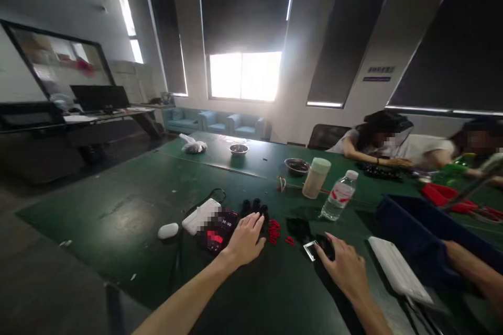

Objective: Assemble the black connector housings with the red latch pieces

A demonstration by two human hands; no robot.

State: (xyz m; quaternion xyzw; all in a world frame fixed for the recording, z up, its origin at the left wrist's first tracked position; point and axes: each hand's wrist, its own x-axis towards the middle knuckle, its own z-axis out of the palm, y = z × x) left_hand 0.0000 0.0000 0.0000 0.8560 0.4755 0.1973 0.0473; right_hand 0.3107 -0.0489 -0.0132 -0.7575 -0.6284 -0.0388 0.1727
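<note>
My left hand [247, 241] is palm down over the green table, fingers stretched out and thumb apart. Its fingertips reach a cluster of small black parts [256, 205], partly hidden behind them. Small red pieces [274, 231] lie in a pile just right of that hand, with a couple more beside it. My right hand [346, 261] rests low on the table, thumb and index finger spread. Near its thumb is a small silver-white square frame [310, 251]. Something black [325, 245] shows between thumb and index finger; whether they touch it is unclear. Dark pieces [298, 229] lie beyond.
A phone [220, 230], white power bank [202, 215] and white earbud case [168, 231] lie left. A water bottle [340, 196], green-lidded cup [316, 178] and metal bowl [297, 166] stand ahead. Right are a white device [398, 267] and blue bin [416, 230], touched by another person's hand.
</note>
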